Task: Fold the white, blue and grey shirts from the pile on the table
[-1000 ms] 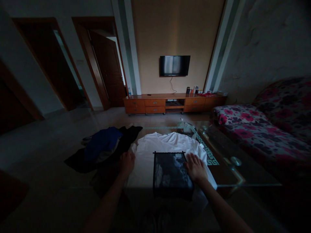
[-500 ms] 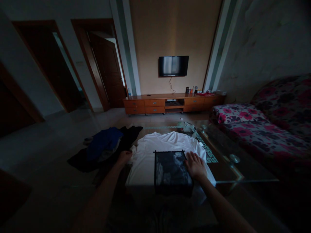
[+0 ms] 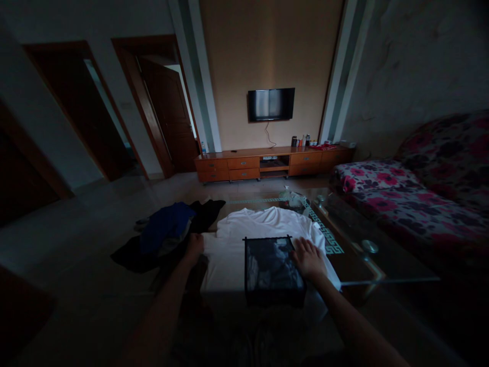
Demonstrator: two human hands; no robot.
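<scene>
Twice touching the shirt [image 3: 225, 260]: gripping its edge with left hand [image 3: 195, 247]. Resting right hand [image 3: 310, 259] flat (by the picture [image 3: 269, 267])

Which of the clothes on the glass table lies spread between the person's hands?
The white shirt, spread out with a dark rectangular panel on it; the blue garment and black garment lie heaped together to its left.

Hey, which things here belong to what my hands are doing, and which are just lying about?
In the work:
- white T-shirt with a dark picture, gripped at its side by your left hand, your right hand lying flat on it
- glass table beneath

Just lying about, by the look of it:
- blue garment and black garment
- bottles on the cabinet
</scene>
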